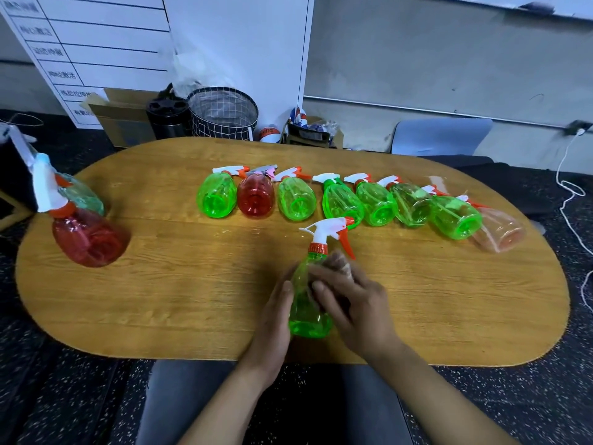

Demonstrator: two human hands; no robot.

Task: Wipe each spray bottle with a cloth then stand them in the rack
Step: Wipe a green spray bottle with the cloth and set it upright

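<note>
Green bottle partly hidden by blurred right hand fingers.

A green spray bottle with white-and-orange trigger head is held upright at the table's six o'clock edge. Eight bottles are laid in a row toward twelve o'clock

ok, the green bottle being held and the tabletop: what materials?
Green bottle: looks like translucent glossy plastic, since the table shows through its tinted body; white trigger head seems opaque plastic. Table: wood or wood-look laminate, visible grain, satin sheen; cannot tell which.
</note>
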